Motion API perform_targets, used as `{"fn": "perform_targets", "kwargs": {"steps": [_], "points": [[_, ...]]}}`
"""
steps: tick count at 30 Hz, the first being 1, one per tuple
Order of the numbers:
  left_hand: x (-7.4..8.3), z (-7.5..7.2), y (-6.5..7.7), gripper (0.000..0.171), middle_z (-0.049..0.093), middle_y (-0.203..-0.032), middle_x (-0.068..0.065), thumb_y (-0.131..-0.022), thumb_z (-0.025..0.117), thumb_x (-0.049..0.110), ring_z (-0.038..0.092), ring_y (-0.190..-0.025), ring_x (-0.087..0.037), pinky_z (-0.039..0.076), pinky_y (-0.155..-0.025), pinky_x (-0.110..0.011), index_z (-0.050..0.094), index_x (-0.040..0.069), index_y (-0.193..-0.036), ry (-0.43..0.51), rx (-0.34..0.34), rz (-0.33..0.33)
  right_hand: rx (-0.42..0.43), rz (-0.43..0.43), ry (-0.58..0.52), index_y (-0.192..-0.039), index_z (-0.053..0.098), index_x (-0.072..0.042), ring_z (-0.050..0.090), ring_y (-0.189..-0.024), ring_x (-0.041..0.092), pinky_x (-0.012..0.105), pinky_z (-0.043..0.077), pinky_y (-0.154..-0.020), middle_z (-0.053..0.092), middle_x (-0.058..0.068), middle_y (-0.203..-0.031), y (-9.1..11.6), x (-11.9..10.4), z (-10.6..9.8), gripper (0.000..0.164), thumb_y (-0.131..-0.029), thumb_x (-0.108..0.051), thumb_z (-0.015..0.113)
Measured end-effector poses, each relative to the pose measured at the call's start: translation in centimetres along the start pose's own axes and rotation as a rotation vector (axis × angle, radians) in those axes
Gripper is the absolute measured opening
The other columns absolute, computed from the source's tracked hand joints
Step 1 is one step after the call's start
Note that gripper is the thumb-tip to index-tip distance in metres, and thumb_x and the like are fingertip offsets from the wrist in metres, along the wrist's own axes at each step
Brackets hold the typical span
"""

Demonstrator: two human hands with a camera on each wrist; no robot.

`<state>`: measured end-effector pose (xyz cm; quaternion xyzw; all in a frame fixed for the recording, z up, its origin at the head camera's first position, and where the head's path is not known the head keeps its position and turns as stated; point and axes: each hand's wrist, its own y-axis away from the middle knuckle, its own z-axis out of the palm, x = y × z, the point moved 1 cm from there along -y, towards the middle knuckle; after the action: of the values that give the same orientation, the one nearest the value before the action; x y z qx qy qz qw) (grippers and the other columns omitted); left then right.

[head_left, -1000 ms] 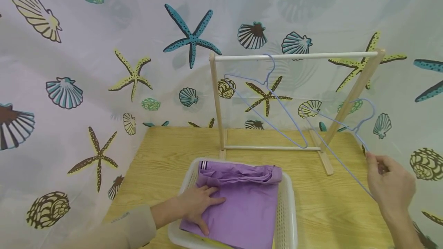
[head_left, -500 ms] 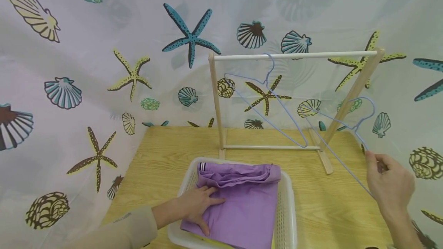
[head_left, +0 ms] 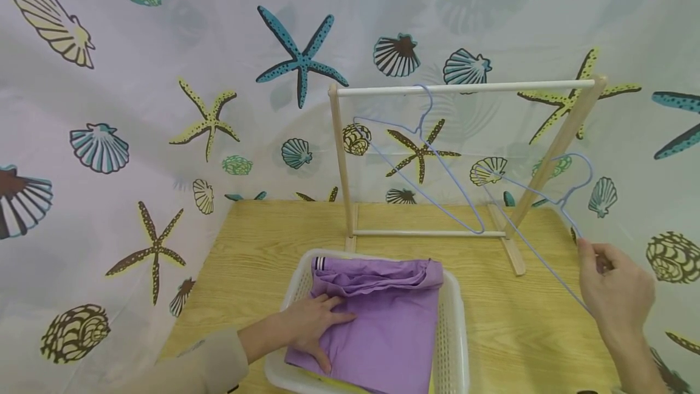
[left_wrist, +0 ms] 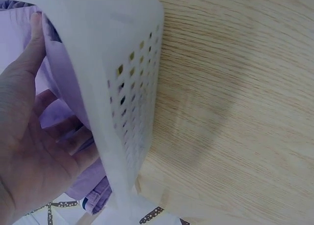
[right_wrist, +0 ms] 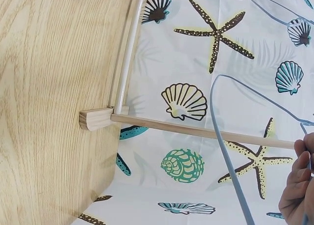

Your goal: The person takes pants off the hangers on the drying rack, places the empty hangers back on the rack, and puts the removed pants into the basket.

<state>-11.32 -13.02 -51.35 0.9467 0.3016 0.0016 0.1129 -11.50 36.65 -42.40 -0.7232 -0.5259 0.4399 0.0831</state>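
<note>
A folded purple garment with a small striped patch at its corner lies in a white plastic basket. On its left part rests my left hand, fingers spread over the cloth. In the left wrist view that hand is just inside the basket wall, with the thumb along the cloth. To the right, my right hand pinches a thin light-blue hanger by its sloping arm and holds it up in front of the rack's right post. Only the hand's fingers show in the right wrist view.
Behind the basket stands a rack with a white rod and wooden posts. A second light-blue hanger hangs from the rod. Something yellow shows under the garment. A shell-and-starfish sheet surrounds the wooden table.
</note>
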Motion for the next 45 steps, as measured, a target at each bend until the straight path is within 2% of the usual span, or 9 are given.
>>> {"fn": "perform_targets", "kwargs": {"steps": [2,4,9,13,16,25,31,40,45], "points": [[0.0,-0.1,0.0,0.111,0.045,-0.148,-0.01,-0.054,0.065,0.085,0.048,-0.133,-0.025,0.046,-0.106,-0.039,0.041,0.029,-0.147,-0.005,-0.006,-0.006,0.005,-0.006,-0.003,-0.082,0.072,-0.002,0.026,-0.047,-0.02,0.015,0.025,-0.049,0.027,-0.05,-0.057,-0.1,0.0,0.0,0.038,-0.093,-0.037,0.062],[0.0,-0.2,-0.1,0.112,0.046,-0.148,-0.01,-0.054,0.065,0.085,0.05,-0.131,-0.026,0.046,-0.105,-0.039,0.04,0.028,-0.147,0.003,-0.013,-0.015,0.011,-0.013,-0.005,-0.082,0.072,-0.001,0.026,-0.047,-0.02,0.014,0.025,-0.049,0.045,-0.036,-0.054,-0.1,-0.1,0.0,0.038,-0.093,-0.036,0.062],[0.1,-0.8,-0.1,0.113,0.047,-0.147,-0.008,-0.054,0.07,0.081,0.052,-0.127,-0.028,0.047,-0.103,-0.041,0.038,0.027,-0.148,0.047,-0.04,-0.035,0.016,-0.016,0.008,-0.083,0.072,-0.001,0.025,-0.048,-0.022,0.012,0.025,-0.049,0.059,-0.003,-0.055,-0.1,-0.3,0.1,0.037,-0.093,-0.035,0.062],[0.1,-1.9,-0.3,0.103,0.053,-0.139,-0.004,-0.061,0.07,0.079,0.055,-0.123,-0.023,0.049,-0.1,-0.038,0.042,0.025,-0.145,0.12,-0.004,-0.018,0.005,-0.006,0.008,-0.084,0.073,-0.002,0.026,-0.047,-0.021,0.014,0.025,-0.048,0.054,-0.016,-0.054,-0.1,-0.4,0.0,0.037,-0.093,-0.037,0.061],[0.1,-3.5,-0.6,0.087,0.058,-0.132,0.0,-0.072,0.064,0.075,0.057,-0.12,-0.019,0.049,-0.1,-0.036,0.049,0.023,-0.14,0.22,0.05,-0.005,0.0,0.001,-0.002,-0.084,0.073,-0.003,0.027,-0.047,-0.02,0.015,0.025,-0.047,0.038,-0.04,-0.055,-0.1,-0.3,-0.1,0.038,-0.093,-0.038,0.061],[-2.3,-8.9,-1.9,0.058,0.069,-0.114,0.004,-0.087,0.058,0.063,0.066,-0.104,-0.014,0.053,-0.089,-0.032,0.062,0.02,-0.125,0.381,0.321,-0.086,0.01,-0.012,-0.009,-0.083,0.073,-0.002,0.028,-0.047,-0.019,0.015,0.026,-0.048,0.028,-0.05,-0.057,-0.2,-0.4,-0.2,0.039,-0.093,-0.037,0.061],[-5.0,-11.0,-2.8,0.05,0.071,-0.108,0.003,-0.087,0.063,0.057,0.068,-0.101,-0.017,0.055,-0.086,-0.033,0.065,0.017,-0.117,0.339,0.534,-0.193,0.008,0.011,-0.015,-0.083,0.073,-0.003,0.028,-0.048,-0.019,0.016,0.026,-0.05,0.029,-0.048,-0.057,-0.3,-0.4,0.0,0.038,-0.093,-0.038,0.061],[-8.9,-11.9,-5.2,0.042,0.068,-0.089,0.0,-0.086,0.066,0.052,0.064,-0.084,-0.019,0.053,-0.071,-0.032,0.066,0.012,-0.102,0.179,0.801,-0.355,0.024,0.002,-0.02,-0.082,0.073,-0.003,0.028,-0.048,-0.019,0.015,0.026,-0.05,0.029,-0.048,-0.057,-0.3,-0.4,-0.1,0.039,-0.093,-0.038,0.061],[-10.5,-12.0,-6.6,0.04,0.067,-0.084,-0.003,-0.089,0.064,0.051,0.062,-0.079,-0.019,0.052,-0.068,-0.033,0.064,0.01,-0.094,0.206,0.889,-0.457,0.041,-0.001,-0.023,-0.082,0.074,-0.004,0.028,-0.048,-0.019,0.015,0.025,-0.05,0.036,-0.04,-0.057,-0.4,-0.4,-0.1,0.037,-0.092,-0.038,0.064]]}}
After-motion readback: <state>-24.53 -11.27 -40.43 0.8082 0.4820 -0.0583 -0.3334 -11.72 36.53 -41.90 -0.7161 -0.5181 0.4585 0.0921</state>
